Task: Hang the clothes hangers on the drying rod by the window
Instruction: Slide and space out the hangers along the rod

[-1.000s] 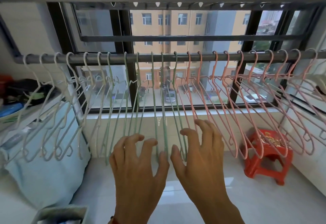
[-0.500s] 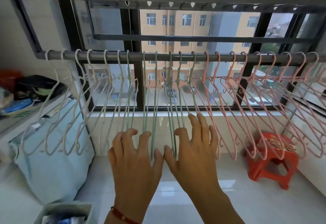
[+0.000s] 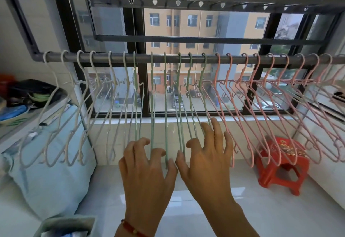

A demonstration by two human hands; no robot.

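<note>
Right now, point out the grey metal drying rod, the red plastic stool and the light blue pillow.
Grey metal drying rod [image 3: 211,58]: head view, bare stretch between hooks.
Red plastic stool [image 3: 271,177]: head view, front left leg.
Light blue pillow [image 3: 50,184]: head view, middle of its face.

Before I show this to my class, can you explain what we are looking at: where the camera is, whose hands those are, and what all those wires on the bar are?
There is no machine here. The one picture comes from a camera worn on a person's head, looking forward and down, so the two bare hands belong to the wearer. A grey rod runs across in front of a window. Hangers hook over it in three groups: white hangers on the left, green hangers in the middle, pink hangers on the right. The left hand and right hand reach into the green hangers, with fingers spread among their lower ends; neither clearly grips one. Below are a red stool on the floor and a blue bag on the left.
</note>
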